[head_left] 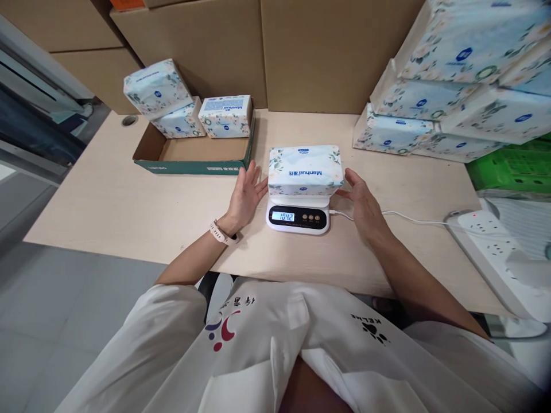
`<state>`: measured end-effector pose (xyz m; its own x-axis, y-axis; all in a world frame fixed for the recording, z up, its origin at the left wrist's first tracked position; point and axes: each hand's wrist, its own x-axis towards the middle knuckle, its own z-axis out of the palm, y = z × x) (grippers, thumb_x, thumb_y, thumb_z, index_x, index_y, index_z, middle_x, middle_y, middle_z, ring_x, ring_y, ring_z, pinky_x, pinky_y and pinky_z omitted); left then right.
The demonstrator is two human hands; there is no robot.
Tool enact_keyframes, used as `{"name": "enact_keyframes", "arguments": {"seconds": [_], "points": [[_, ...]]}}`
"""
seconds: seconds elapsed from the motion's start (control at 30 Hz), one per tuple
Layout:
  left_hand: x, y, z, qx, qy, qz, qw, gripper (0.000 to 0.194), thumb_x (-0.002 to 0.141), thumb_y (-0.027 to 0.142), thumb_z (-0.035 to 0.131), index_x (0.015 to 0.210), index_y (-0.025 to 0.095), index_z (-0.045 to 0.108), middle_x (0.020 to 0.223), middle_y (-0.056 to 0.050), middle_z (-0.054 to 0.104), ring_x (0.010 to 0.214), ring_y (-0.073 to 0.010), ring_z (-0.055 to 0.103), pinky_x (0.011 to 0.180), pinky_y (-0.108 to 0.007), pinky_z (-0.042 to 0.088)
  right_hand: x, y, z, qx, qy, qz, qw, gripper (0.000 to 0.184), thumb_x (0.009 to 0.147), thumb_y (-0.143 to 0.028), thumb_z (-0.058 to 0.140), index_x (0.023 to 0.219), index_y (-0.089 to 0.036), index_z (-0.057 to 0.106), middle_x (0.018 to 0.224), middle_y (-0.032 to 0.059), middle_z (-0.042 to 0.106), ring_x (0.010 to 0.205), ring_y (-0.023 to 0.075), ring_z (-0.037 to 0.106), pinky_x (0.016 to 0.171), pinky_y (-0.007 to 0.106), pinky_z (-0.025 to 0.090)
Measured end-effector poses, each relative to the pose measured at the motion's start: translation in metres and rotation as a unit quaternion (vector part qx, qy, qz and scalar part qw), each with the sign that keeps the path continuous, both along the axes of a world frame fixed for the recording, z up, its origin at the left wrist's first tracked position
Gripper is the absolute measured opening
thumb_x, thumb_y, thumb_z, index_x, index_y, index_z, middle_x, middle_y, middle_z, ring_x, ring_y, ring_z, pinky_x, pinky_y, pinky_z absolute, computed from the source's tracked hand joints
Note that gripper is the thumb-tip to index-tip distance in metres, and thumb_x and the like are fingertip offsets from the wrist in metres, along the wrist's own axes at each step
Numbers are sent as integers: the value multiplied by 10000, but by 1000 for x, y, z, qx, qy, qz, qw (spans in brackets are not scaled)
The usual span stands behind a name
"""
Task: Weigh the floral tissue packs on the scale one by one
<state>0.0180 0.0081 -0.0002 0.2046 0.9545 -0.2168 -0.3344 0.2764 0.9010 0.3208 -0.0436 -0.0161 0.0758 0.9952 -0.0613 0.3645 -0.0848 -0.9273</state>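
Note:
A tissue pack (305, 170) with a blue floral print lies flat on a white digital scale (298, 219), whose lit display reads about 104.2. To the left of the pack is my left hand (246, 198), fingers apart, with a pale band on the wrist. My right hand (363, 203) is on the other side, fingers stretched toward the pack's right edge; whether a fingertip touches it I cannot tell. Neither hand holds anything. A green-sided cardboard tray (193, 166) at the back left bears several similar packs (226, 116).
Several tissue packs (413, 103) are stacked at the back right, near a green plastic crate (512, 166). A white cable (413, 220) runs from the scale to a power strip (486, 241) on the right. Large cardboard boxes (318, 57) stand along the back.

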Motion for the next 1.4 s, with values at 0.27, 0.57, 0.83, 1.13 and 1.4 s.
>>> {"name": "enact_keyframes", "arguments": {"seconds": [0.27,0.57,0.83,1.13,1.4], "points": [[4,-3,9,-19,-11,17,1000,778,1120,713,241,1804,350,154,1893,38,162,1707,-293,360,1390,-397,346,2,1,-4,5,5,-3,1000,801,1009,-888,285,1672,-469,450,1785,-29,456,1508,365,627,1343,692,391],[2,1,1,3,19,17,1000,815,1092,753,276,1793,341,219,1887,15,203,1701,-323,371,1373,-445,384,1,1,-2,12,-17,-2,1000,795,1029,-864,251,1680,-452,445,1787,-10,457,1506,367,634,1333,689,412],[-4,3,-4,91,109,-28,990,830,1044,844,182,1720,401,373,1883,71,207,1780,-284,92,1430,-549,224,-4,-1,10,22,-30,4,999,870,996,-900,291,1678,-392,474,1778,-4,469,1697,354,383,1418,677,261],[-11,3,-10,183,240,-41,953,931,976,922,375,1720,362,406,1876,19,241,1777,-311,107,1472,-529,104,-10,-2,14,28,-65,14,997,829,1010,-877,243,1661,-422,481,1799,-9,436,1731,346,304,1422,701,176],[-19,0,3,292,383,-42,875,905,934,879,589,1641,315,560,1837,-68,351,1753,-347,209,1441,-604,163,-16,4,14,30,-91,18,995,970,918,-968,220,1643,-393,508,1785,0,460,1749,341,254,1439,679,126]]}}
